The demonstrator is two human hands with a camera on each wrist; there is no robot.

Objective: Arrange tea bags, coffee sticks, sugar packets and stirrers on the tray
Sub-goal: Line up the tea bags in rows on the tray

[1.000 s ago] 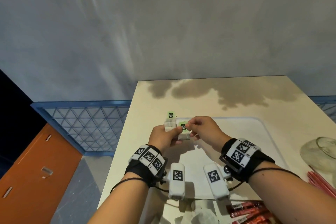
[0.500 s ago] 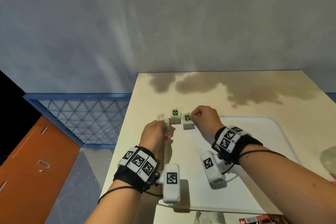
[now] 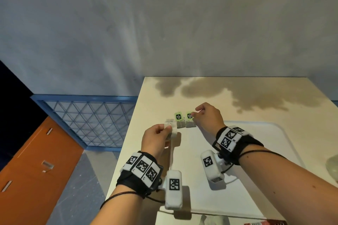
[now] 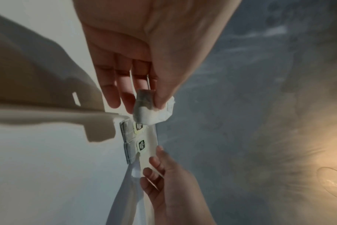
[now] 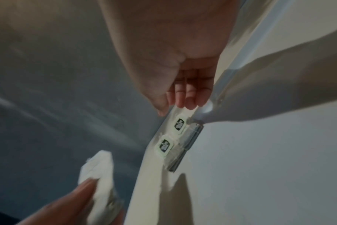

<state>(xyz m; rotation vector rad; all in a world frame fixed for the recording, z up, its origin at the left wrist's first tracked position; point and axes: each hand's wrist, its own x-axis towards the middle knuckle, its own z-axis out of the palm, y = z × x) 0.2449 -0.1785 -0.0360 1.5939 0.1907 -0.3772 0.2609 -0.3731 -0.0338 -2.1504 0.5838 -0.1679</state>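
Two tea bags (image 3: 180, 124) lie side by side at the tray's (image 3: 256, 133) far-left edge. The right hand (image 3: 208, 117), loosely curled, holds nothing beside them; the left hand (image 3: 155, 139) pinches more bags (image 3: 172, 129), so the next probably goes alongside.

1. The left forearm (image 3: 117, 210) comes in from the lower left of the head view, and the right forearm (image 3: 283, 179) from the lower right. Both reach forward.
2. The left hand (image 3: 157, 138) is the nearer one, with its back turned up. Its thumb and fingers (image 4: 110, 91) pinch a tea bag (image 4: 150, 112).
3. The right hand (image 3: 208, 118) is farther forward and apart from the left hand, also with its back up.
4. The right fingers (image 5: 190, 97) are loosely curled, with the tips pointing down and the thumb close beside them. They hold nothing.
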